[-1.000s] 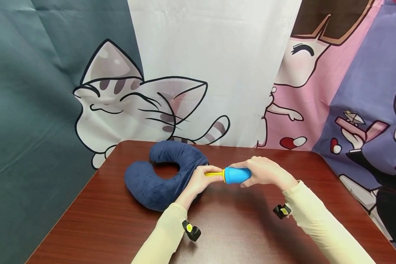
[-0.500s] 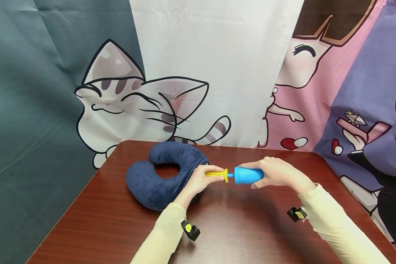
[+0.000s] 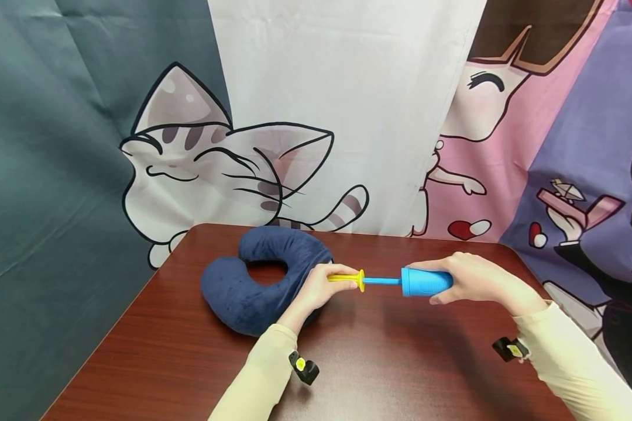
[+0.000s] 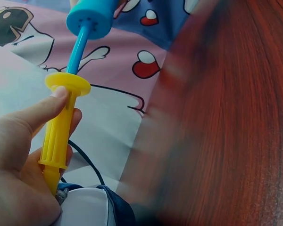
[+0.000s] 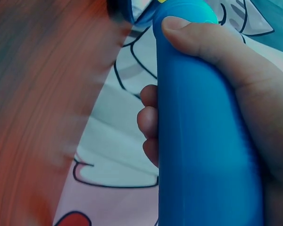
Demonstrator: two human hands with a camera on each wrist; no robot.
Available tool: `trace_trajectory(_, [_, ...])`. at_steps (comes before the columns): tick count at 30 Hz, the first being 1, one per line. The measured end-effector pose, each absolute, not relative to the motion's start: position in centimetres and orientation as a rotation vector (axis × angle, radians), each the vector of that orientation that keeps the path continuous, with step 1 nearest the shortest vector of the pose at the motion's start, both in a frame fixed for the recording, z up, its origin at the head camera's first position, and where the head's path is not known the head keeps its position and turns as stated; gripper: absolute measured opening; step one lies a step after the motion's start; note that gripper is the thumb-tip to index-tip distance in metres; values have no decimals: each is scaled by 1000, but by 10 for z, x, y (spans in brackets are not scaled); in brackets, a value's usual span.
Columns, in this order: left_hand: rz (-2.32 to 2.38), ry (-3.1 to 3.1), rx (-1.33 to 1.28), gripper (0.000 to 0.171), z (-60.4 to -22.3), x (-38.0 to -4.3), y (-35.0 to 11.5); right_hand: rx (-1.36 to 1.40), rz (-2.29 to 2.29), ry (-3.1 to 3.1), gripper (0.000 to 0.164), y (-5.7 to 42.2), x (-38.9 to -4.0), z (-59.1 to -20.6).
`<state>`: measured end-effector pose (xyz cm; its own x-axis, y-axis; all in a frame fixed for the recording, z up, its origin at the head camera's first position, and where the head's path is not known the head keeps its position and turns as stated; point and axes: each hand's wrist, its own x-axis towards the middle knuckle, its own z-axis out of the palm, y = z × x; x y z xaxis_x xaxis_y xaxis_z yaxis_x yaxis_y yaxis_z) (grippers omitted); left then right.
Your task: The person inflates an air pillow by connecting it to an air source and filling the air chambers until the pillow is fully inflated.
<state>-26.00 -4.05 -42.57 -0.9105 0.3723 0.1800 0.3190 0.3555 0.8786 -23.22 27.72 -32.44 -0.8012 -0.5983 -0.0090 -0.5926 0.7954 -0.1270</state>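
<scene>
Between my two hands is a plastic hand pump (image 3: 421, 282), held level above the table. My left hand (image 3: 318, 286) grips its ribbed yellow end (image 4: 59, 132), with the thumb lying along it just under the round flange. My right hand (image 3: 476, 280) is wrapped around the thick blue barrel (image 5: 198, 127). A bare length of thin blue rod (image 3: 381, 281) spans from the yellow flange to the barrel. Right behind and left of my left hand lies a navy plush neck pillow (image 3: 247, 298), its U opening facing left.
The brown wooden table (image 3: 179, 368) extends under both arms. At its back hangs a printed cloth backdrop (image 3: 379, 117) with cartoon figures. A small black device is strapped at each sleeve.
My right hand has moved right with the blue barrel, away from my left hand. The rod, hidden at first, has slid out and lengthened. My left hand and the neck pillow stay nearly in place.
</scene>
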Motion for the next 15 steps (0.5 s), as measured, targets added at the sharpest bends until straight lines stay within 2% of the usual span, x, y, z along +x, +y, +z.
trace_trajectory(15, [1627,2543,636,28,-427,-259,-42,-978,-196,3008,68,316,-215,-317])
